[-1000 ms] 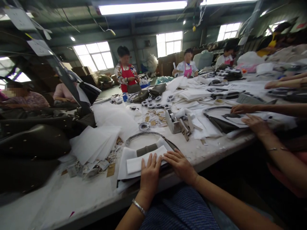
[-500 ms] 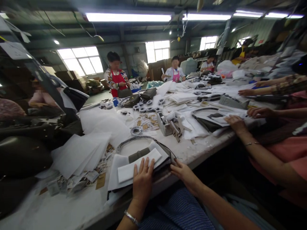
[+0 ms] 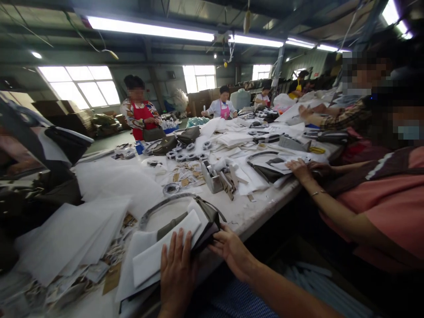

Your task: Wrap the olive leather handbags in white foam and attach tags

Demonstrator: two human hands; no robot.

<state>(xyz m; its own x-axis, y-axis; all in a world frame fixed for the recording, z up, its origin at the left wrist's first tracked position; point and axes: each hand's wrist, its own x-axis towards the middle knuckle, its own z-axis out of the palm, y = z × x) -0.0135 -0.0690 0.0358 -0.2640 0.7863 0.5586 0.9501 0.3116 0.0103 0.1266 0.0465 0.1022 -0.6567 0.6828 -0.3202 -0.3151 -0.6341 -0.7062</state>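
A grey-green handbag (image 3: 208, 214) lies flat at the near table edge, its curved handle (image 3: 159, 205) arching away from me. White foam sheets (image 3: 155, 256) are wrapped over its body. My left hand (image 3: 177, 274) lies flat on the foam, fingers stretched out together. My right hand (image 3: 232, 249) grips the bag's right end at the table edge, fingers curled under it and lifting that corner.
Stacks of white foam sheets (image 3: 66, 234) and paper tags (image 3: 111, 276) lie to the left. A tape dispenser (image 3: 212, 176) and tape rolls (image 3: 185, 155) sit mid-table. A neighbouring person's hand (image 3: 298, 170) works on another bag at right. Other workers stand at the far end.
My view has swung right and the bag has slid left in frame. My right hand moved off the foam to the bag's right end and raised that corner. My left hand stayed flat.
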